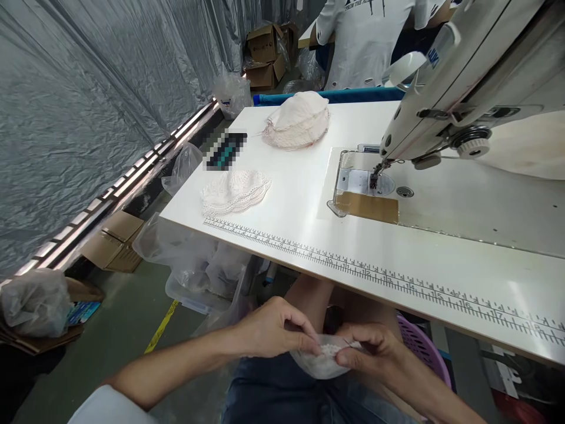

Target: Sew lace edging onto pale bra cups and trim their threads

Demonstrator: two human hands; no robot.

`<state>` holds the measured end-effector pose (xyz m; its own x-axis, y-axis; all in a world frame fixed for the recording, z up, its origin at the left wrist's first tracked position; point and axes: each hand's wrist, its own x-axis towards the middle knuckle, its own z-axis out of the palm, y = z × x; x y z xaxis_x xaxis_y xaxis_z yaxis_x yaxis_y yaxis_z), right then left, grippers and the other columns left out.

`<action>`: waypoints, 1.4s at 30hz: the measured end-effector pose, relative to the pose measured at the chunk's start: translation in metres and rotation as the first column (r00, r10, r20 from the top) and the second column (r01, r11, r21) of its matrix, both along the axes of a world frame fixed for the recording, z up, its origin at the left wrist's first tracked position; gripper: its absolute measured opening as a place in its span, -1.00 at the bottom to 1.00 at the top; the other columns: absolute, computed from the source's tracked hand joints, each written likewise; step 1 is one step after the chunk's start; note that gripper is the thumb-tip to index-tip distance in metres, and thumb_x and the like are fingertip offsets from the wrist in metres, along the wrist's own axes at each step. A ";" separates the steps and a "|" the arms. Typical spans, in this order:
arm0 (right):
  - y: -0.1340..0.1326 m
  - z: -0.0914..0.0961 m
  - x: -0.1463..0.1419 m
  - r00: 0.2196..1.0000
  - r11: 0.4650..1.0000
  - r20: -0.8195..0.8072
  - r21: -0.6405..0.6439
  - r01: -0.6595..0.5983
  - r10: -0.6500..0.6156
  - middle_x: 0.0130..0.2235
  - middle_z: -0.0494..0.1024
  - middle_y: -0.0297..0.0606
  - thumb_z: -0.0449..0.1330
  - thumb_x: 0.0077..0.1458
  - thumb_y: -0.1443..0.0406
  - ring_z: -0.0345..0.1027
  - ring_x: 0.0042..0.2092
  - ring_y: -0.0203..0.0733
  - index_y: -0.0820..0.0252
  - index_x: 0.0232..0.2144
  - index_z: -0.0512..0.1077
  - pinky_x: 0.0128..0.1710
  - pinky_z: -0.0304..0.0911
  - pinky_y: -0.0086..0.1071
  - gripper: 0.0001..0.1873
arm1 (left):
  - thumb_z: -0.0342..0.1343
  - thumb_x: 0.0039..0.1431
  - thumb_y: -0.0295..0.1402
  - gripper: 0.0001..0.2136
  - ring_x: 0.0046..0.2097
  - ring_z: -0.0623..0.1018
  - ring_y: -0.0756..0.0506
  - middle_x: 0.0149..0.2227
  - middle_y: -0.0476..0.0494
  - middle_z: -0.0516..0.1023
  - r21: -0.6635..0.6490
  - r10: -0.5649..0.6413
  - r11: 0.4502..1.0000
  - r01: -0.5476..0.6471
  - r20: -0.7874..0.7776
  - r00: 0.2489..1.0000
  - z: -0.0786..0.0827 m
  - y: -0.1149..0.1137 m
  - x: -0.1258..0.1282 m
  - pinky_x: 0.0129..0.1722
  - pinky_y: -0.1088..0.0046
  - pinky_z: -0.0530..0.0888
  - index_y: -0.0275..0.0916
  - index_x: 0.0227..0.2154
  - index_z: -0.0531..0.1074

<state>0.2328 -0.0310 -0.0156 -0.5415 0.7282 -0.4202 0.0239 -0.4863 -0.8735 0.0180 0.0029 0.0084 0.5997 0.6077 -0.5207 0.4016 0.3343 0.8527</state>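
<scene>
My left hand (286, 330) pinches the left edge of a small white cup-shaped fabric piece (321, 366) above my lap. On its right edge my right hand (368, 353) is closed, thumb on top. A bumpy, lace-like strip runs along the upper rim between my hands. Both hands are below the front edge of the sewing table (300, 200). A cream lace-edged fabric piece (236, 191) lies on the table's left part. Farther back sits a pile of cream fabric pieces (298, 121) with loose threads.
A sewing machine (441, 106) stands on the right, its presser foot (374, 179) over the metal plate. A printed ruler (366, 274) follows the table's front edge. Plastic bags (207, 265) and a cardboard box (113, 240) are at left, a purple basket (424, 347) below. Another person (364, 44) sits beyond.
</scene>
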 end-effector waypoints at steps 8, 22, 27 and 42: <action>-0.005 -0.013 0.010 0.996 0.991 -0.052 -0.118 0.063 -0.070 -0.49 0.56 -0.30 0.35 -0.12 0.13 0.40 -0.39 -0.22 0.17 -0.52 0.57 -0.33 0.29 -0.43 -0.79 | 0.23 -0.01 -0.30 -0.74 -0.42 0.47 0.02 -0.43 -0.11 0.57 -0.097 -0.130 0.987 0.129 0.006 0.992 0.001 0.004 -0.010 -0.38 0.60 0.36 -0.34 -0.27 0.57; -0.008 -0.032 0.026 0.996 0.984 0.025 -0.152 0.090 -0.087 -0.48 0.56 -0.31 0.34 -0.09 0.16 0.38 -0.39 -0.23 0.12 -0.50 0.57 -0.35 0.28 -0.47 -0.84 | 0.23 0.01 -0.35 -0.79 -0.36 0.53 0.04 -0.39 -0.04 0.60 -0.158 -0.150 0.974 0.162 0.089 0.985 -0.013 0.003 -0.014 -0.37 0.69 0.39 -0.31 -0.27 0.57; -0.008 -0.034 0.024 0.995 0.983 0.028 -0.152 0.104 -0.101 -0.52 0.54 -0.33 0.36 -0.15 0.12 0.36 -0.43 -0.25 0.12 -0.54 0.56 -0.39 0.26 -0.48 -0.80 | 0.26 -0.04 -0.24 -0.71 -0.33 0.54 0.02 -0.37 -0.05 0.60 -0.208 -0.119 0.967 0.145 0.131 0.984 -0.016 0.003 -0.017 -0.32 0.68 0.41 -0.29 -0.25 0.57; -0.012 -0.019 0.014 0.968 0.962 0.115 -0.136 0.237 -0.222 -0.56 0.51 -0.31 0.39 -0.24 0.09 0.33 -0.46 -0.22 0.13 -0.60 0.55 -0.42 0.26 -0.43 -0.75 | 0.33 -0.29 -0.04 -0.48 -0.30 0.55 -0.02 -0.37 0.00 0.59 -0.335 -0.022 0.938 0.089 0.199 0.980 -0.025 -0.005 -0.012 -0.17 0.56 0.43 -0.25 -0.23 0.56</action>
<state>0.2469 -0.0427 -0.0348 -0.3180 0.7540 -0.5748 -0.0213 -0.6118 -0.7907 0.0056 -0.0023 -0.0170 0.7347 0.3771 -0.5640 0.2705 0.5995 0.7533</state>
